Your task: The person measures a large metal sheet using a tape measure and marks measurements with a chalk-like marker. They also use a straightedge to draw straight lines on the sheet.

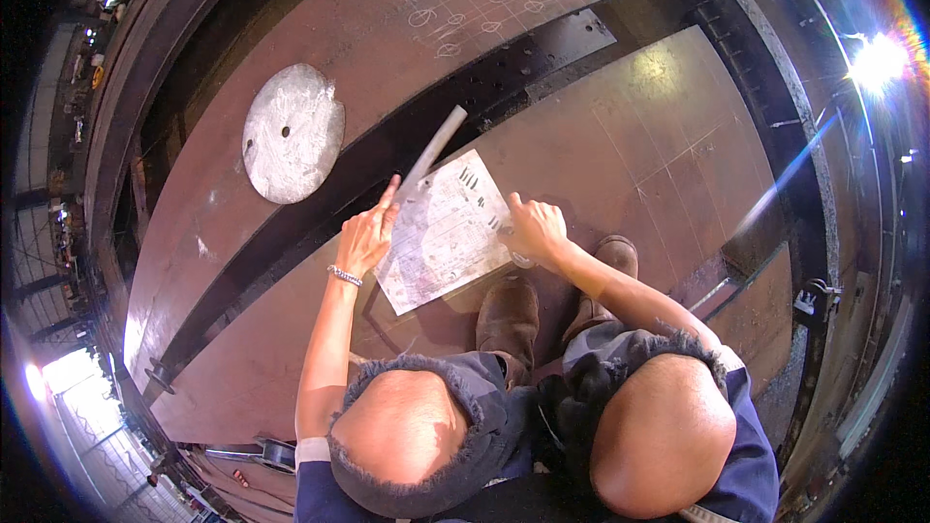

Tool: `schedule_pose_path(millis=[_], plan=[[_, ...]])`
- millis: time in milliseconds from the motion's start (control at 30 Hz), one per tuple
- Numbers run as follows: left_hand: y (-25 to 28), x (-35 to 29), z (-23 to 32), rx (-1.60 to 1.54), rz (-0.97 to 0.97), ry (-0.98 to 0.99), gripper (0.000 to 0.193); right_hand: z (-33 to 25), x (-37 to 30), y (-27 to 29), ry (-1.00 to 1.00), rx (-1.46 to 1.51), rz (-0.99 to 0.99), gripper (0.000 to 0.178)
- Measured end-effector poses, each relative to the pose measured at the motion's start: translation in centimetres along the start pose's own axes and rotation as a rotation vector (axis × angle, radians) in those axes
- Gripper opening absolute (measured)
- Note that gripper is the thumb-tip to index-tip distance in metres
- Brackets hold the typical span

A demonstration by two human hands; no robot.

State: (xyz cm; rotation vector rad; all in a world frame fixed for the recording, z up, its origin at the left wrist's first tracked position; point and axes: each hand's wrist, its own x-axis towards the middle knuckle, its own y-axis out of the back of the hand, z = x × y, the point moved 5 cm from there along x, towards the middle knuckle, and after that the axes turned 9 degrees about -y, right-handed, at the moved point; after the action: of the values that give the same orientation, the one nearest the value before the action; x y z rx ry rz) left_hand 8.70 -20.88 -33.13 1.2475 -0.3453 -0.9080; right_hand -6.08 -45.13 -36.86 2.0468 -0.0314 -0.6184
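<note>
A creased white paper sheet (441,232) with printed drawings and dark marks lies in front of me, between my hands. My left hand (364,237) is at its left edge, index finger stretched forward and the other fingers curled around a flat grey strip (436,147). The strip slants up and right past the sheet's upper left edge. At the sheet's right edge is my right hand (536,230), its fingers curled closed and the thumb side up. A small pale round piece (523,260) shows below that hand; its kind is unclear.
Beneath the sheet is a large brown steel plate (620,126) with scribed lines. Across a dark gap lies another plate (232,232), with chalk circles on its far part and a round grey disc (294,134) on top. My boots (508,320) stand close to the sheet.
</note>
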Motion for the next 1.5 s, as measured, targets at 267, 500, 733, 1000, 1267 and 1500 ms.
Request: schedule_pose_path(millis=[267,500,733,1000,1267,1500], plan=[[-0.7,1.5,-0.3,-0.002,0.170,-0.148,0.021,0.7,0.1,0.0,-0.023,0.020,0.011,0.053],[0.0,-3.4,-0.2,-0.127,0.228,-0.156,0.014,1.9,0.1,0.0,-0.063,0.027,-0.029,0.058],[-1.9,-6.5,-3.6,0.122,-0.015,-0.200,0.023,1.3,0.2,0.0,-0.052,0.022,-0.049,0.059],[-0.8,-4.6,-2.5,0.218,0.158,-0.072,0.052,1.3,0.1,-0.2,-0.058,0.020,-0.029,0.054],[-2.4,-3.5,-2.7,0.064,0.086,0.155,0.082,1.3,0.2,-0.5,-0.035,0.026,-0.027,0.052],[-1.9,-2.8,-1.8,0.070,0.160,0.158,0.077,1.4,0.0,0.0,-0.037,0.032,-0.020,0.052]])
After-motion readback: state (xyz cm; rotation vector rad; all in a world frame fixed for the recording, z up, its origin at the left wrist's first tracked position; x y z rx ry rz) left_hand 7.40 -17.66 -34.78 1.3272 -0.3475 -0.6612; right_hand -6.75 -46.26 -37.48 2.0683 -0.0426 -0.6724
